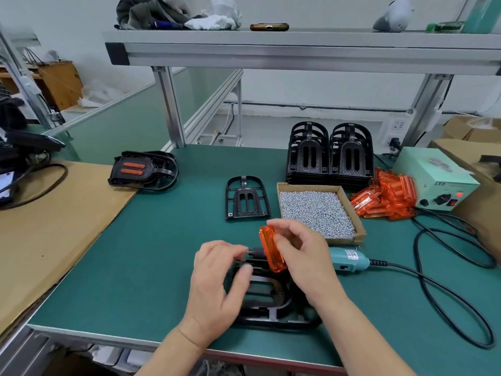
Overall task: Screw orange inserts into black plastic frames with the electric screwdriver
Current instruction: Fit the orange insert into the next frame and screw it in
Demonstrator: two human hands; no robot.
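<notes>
My right hand (301, 256) pinches an orange insert (271, 249) on edge, above a black plastic frame (267, 297) lying near the table's front edge. My left hand (217, 283) rests on that frame's left side with curled fingers, thumb on a frame bar. The teal electric screwdriver (349, 260) lies on the mat behind my right hand, its black tip pointing left toward my left fingers. A cardboard tray of screws (317, 210) sits behind it.
A single black frame (246, 199) lies mid-table. Two stacks of frames (329, 156) stand at the back. A pile of orange inserts (385, 196) lies by the green power supply (436, 180). A finished frame (143, 169) rests at left. A black cable (447, 291) loops at right.
</notes>
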